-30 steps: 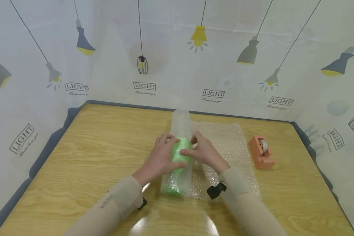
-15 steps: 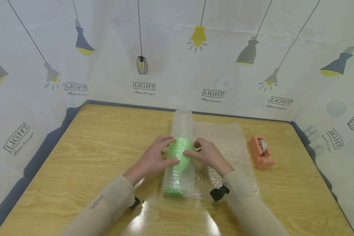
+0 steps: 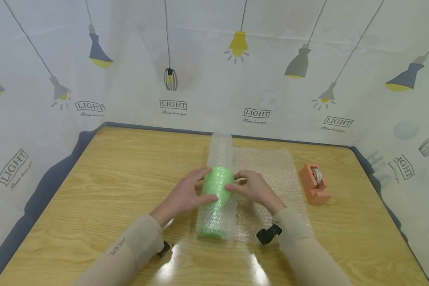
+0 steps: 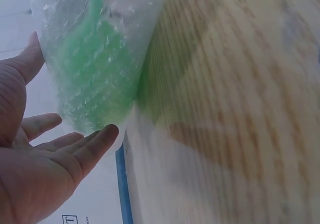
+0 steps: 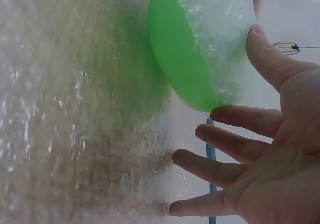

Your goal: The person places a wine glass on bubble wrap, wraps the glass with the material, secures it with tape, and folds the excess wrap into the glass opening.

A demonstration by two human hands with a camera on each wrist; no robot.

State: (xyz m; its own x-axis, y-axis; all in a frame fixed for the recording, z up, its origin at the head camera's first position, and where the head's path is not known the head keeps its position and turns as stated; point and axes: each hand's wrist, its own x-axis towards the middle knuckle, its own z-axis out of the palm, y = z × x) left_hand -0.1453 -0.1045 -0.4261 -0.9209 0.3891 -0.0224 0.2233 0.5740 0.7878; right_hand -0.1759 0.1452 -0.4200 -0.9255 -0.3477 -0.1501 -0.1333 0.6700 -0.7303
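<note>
A green vase-shaped object (image 3: 219, 183) lies on its side, rolled in clear bubble wrap (image 3: 221, 149), with its wide part away from me and a narrower neck towards me. My left hand (image 3: 186, 194) is at its left side, thumb touching the wrap and fingers extended along the far part. On the opposite side is my right hand (image 3: 254, 188), its thumb touching the wrapped object. Spread, nearly straight fingers show on the right hand (image 5: 265, 139) in the right wrist view. There, part of the green surface (image 5: 175, 49) is bare of wrap.
More bubble wrap (image 3: 268, 171) lies flat to the right of the roll. Beyond it stands an orange tape dispenser (image 3: 314, 184) with a tape roll. The wooden table (image 3: 128, 167) meets a lamp-printed cloth wall (image 3: 207, 79) at the back and sides.
My left hand has drawn back leftward and its hold has loosened. The right hand has shifted slightly right. The green object shows more plainly between them; the roll has moved little.
</note>
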